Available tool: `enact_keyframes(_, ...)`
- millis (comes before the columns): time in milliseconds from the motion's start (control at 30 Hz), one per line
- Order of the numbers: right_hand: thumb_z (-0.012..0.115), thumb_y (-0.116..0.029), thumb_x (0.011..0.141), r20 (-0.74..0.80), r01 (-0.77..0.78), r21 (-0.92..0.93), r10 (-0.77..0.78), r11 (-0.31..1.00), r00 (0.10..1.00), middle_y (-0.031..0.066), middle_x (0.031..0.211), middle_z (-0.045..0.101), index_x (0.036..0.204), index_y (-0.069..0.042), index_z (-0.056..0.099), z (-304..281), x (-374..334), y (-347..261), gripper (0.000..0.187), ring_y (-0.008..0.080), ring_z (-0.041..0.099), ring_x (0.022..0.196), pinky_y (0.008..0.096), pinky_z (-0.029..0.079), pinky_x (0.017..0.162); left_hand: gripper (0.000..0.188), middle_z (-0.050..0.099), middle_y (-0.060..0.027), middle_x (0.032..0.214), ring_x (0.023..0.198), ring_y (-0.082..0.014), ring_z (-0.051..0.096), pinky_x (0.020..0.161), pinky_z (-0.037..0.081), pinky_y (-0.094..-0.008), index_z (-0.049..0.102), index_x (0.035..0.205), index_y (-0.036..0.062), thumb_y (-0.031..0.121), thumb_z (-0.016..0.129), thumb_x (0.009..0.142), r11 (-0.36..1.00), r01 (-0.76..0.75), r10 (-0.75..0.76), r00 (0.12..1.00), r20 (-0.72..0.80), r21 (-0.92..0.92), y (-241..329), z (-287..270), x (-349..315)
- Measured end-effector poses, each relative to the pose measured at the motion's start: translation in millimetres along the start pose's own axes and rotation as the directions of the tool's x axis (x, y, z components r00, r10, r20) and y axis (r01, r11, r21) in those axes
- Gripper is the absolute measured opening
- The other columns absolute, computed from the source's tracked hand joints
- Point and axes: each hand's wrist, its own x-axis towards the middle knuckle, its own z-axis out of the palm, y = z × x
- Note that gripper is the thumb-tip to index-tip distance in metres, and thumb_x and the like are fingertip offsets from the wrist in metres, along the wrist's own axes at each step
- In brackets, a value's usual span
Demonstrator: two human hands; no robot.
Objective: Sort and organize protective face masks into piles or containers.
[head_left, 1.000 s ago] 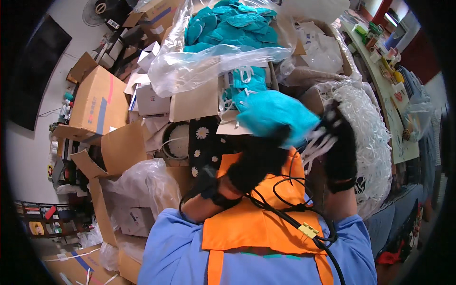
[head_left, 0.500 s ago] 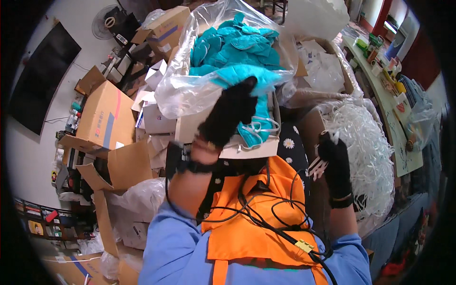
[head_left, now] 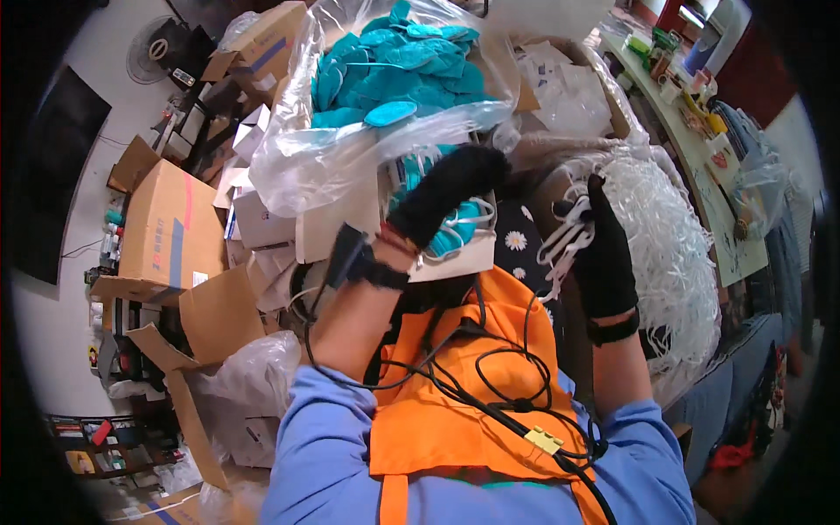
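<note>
The left hand (head_left: 451,192) is reaching among teal masks (head_left: 459,232) below the bag (head_left: 350,149); its grip is hidden. The right hand (head_left: 604,249) is clutching white loops (head_left: 564,241), right of the bag.

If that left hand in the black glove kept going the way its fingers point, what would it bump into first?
Most likely the clear plastic bag of teal face masks just beyond its fingertips. The left hand reaches up and away over a few masks lying on a cardboard flap. Depth is hard to judge in this view.
</note>
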Motion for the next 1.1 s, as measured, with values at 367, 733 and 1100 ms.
enact_keyframes(367,0.056,-0.038,0.091,0.197,-0.021,0.111,-0.002,0.994,0.980,0.0059,0.080,0.063,0.093,-0.010,0.058,24,-12,-4,0.028,0.0162,0.062,0.069,0.0288,0.052,0.063,0.057,0.046,-0.0076,0.132,0.119,-0.0153,0.043,0.102,0.035,-0.0285,0.038,0.136,0.0044,-0.001,0.060,0.084,0.498,0.292,-0.188,0.956,0.227,-0.816,129,53,-32)
enact_keyframes(733,0.054,-0.040,0.092,-0.016,0.117,0.056,-0.116,0.992,0.993,0.0030,0.073,0.058,0.087,-0.010,0.057,31,-9,-2,0.031,0.0145,0.060,0.068,0.0288,0.050,0.060,0.023,0.058,-0.0052,0.074,0.063,-0.0134,0.057,0.059,0.050,-0.0270,0.057,0.107,-0.0021,0.015,0.054,0.091,0.243,0.620,-0.431,0.758,0.490,-0.746,132,66,-48)
enact_keyframes(1100,0.056,-0.042,0.091,-0.066,0.157,0.017,-0.156,0.987,0.986,0.0015,0.069,0.055,0.086,-0.009,0.057,26,-6,-5,0.033,0.0136,0.056,0.061,0.0264,0.046,0.055,0.020,0.058,-0.0105,0.073,0.065,-0.0241,0.065,0.054,0.054,-0.0321,0.055,0.090,-0.0022,0.017,0.050,0.092,0.300,0.544,-0.290,0.835,0.469,-0.784,129,71,-50)
